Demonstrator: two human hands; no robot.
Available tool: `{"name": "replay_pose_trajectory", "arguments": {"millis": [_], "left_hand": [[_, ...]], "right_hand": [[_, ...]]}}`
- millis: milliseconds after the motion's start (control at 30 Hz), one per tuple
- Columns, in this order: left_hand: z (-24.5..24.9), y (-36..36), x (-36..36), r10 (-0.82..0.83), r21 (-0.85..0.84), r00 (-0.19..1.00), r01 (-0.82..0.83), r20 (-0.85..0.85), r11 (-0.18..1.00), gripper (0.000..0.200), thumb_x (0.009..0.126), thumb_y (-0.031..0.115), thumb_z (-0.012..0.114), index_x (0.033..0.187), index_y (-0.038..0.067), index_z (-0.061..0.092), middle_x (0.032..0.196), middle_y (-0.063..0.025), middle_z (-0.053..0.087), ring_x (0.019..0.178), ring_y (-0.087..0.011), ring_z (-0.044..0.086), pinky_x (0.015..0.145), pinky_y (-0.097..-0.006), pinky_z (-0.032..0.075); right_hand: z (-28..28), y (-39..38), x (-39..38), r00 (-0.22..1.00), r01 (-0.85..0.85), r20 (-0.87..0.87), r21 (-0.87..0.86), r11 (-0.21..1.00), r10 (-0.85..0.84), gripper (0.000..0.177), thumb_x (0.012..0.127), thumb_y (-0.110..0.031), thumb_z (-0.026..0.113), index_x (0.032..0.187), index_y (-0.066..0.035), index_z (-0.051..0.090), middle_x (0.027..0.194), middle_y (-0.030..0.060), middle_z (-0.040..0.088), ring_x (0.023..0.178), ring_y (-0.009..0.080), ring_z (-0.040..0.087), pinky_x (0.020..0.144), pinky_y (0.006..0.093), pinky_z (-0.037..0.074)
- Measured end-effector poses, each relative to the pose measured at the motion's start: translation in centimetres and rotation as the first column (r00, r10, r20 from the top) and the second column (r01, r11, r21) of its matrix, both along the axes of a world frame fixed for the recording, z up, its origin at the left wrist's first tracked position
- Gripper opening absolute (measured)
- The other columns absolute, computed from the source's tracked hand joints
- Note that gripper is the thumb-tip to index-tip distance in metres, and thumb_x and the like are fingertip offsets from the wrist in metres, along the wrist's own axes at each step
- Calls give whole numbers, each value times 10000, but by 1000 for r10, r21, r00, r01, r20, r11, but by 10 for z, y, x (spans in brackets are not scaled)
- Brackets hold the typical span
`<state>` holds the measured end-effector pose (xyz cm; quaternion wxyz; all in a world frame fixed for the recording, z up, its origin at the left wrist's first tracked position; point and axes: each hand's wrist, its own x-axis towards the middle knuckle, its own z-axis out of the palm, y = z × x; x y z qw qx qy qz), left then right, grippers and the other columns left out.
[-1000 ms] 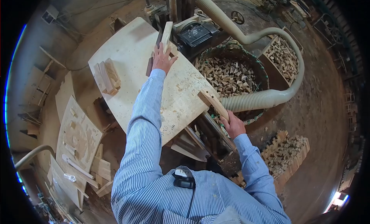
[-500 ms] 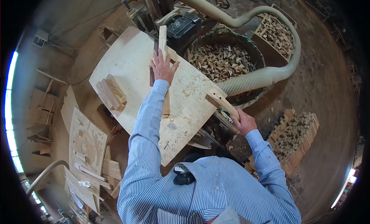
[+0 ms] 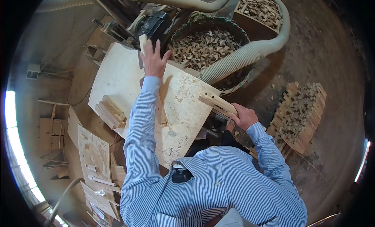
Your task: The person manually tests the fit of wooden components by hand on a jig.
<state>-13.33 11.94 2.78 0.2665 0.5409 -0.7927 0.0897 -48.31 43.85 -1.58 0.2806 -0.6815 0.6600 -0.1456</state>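
Note:
My left hand [image 3: 153, 64] reaches over the far side of a pale wooden worktable [image 3: 117, 71], its fingers spread. Just beyond its fingertips and thumb side, the end of a pale wood piece [image 3: 143, 42] shows; the hand covers the rest. Below the wrist, a wooden strip [image 3: 160, 112] lies on the tabletop, partly under my sleeve. At the table's right edge, my right hand [image 3: 245, 117] is wrapped round the outer end of a wooden bar [image 3: 218, 104] with dark bolt holes at its inner end.
Several cut wood pieces [image 3: 110, 112] are stacked at the table's left. Behind stands a dark machine [image 3: 154, 26]. A ribbed hose [image 3: 234, 61] crosses a basket [image 3: 250, 39] of offcuts. Stacked wood blocks [image 3: 299, 115] sit on the floor at right.
The view has shifted, with the table lower and further left. My left hand has moved toward the machine along the wood piece, fingers spread. My right hand keeps its grip on the bar.

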Motion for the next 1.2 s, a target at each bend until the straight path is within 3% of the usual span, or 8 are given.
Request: {"name": "replay_pose_trajectory", "arguments": {"millis": [167, 300, 400, 500, 667, 867, 967, 1200], "left_hand": [[-11, 114, 36, 14, 23, 998, -13, -61, 1000, 696, 1002, 469, 718, 1568, 106, 535, 1694, -263, 335, 1571, -488, 288, 1279, -630, 215], [-30, 191, 95, 329, 68, 944, -329, 11, 942, 663, 990, 400, 738, 1540, 77, 558, 1702, -240, 339, 1574, -465, 303, 1305, -568, 230], [-16, 228, 137, 529, 53, 849, -528, 6, 847, 660, 1005, 400, 711, 1539, 48, 551, 1686, -264, 355, 1579, -460, 298, 1306, -577, 219], [-16, 231, 176, 773, 7, 605, -788, 191, 615, 678, 1034, 450, 636, 1556, 30, 529, 1703, -251, 342, 1608, -424, 251, 1324, -532, 185], [-32, 225, 212, 836, 157, 505, -863, 214, 480, 647, 1069, 420, 588, 1544, -14, 521, 1702, -251, 343, 1608, -420, 253, 1322, -543, 188], [-61, 225, 213, 772, 65, 587, -804, 243, 591, 551, 1098, 317, 536, 1542, -8, 515, 1673, -241, 396, 1604, -414, 261, 1324, -538, 191], [-59, 227, 218, 750, 131, 658, -739, -69, 661, 556, 1083, 295, 566, 1558, 13, 503, 1687, -240, 375, 1581, -425, 313, 1304, -516, 262], [-20, 254, 198, 904, 187, 412, -885, -116, 427, 616, 929, 319, 793, 1430, 32, 577, 1378, -214, 599, 1293, -390, 593, 1100, -497, 482]], "right_hand": [[-6, 15, -14, 1000, -1, 27, -45, 999, 2, 506, 998, -429, 661, 1405, -136, 599, 1179, 176, 750, 1022, 408, 728, 894, 503, 595], [-4, 25, -17, 997, 6, 77, -65, 998, -1, 478, 1012, -388, 651, 1402, -115, 612, 1177, 192, 750, 1037, 422, 729, 879, 510, 589], [-13, 28, -20, 989, 9, 150, -61, 998, 0, 444, 1013, -349, 657, 1395, -127, 610, 1172, 221, 745, 1032, 451, 724, 851, 529, 586], [-12, 29, -17, 994, -14, 111, -71, 997, 22, 442, 1029, -348, 647, 1396, -107, 598, 1158, 245, 741, 1030, 470, 721, 846, 527, 585], [-15, 24, -16, 996, -46, 72, -32, 998, 48, 472, 1043, -369, 630, 1402, -66, 583, 1159, 274, 733, 1035, 481, 723, 853, 533, 584], [-26, 25, -14, 997, -39, 62, -24, 999, 41, 501, 1045, -375, 617, 1424, -51, 569, 1169, 289, 728, 1044, 496, 718, 867, 537, 581], [-29, 24, -16, 997, -42, 55, -43, 998, 45, 498, 1046, -375, 614, 1426, -56, 568, 1171, 284, 729, 1036, 498, 717, 866, 534, 580], [-30, 24, -10, 998, -20, 55, -21, 1000, 21, 480, 1059, -387, 608, 1414, -65, 572, 1141, 274, 736, 1021, 492, 719, 853, 530, 578]]}}
